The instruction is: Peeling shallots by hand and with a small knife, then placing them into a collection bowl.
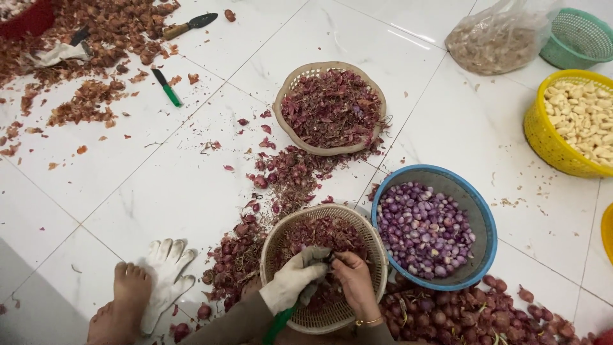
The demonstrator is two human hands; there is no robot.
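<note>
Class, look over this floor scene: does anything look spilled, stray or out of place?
Yes. Red peelings lie spilled on the tiles between the two woven baskets rather than inside them. A spare white glove lies flat on the floor beside a bare foot, while the left hand wears one and the right hand is bare.

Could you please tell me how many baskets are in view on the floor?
6, possibly more off-frame: beige basket under the hands, beige one above, blue, yellow, green, another yellow edge at right.
</note>
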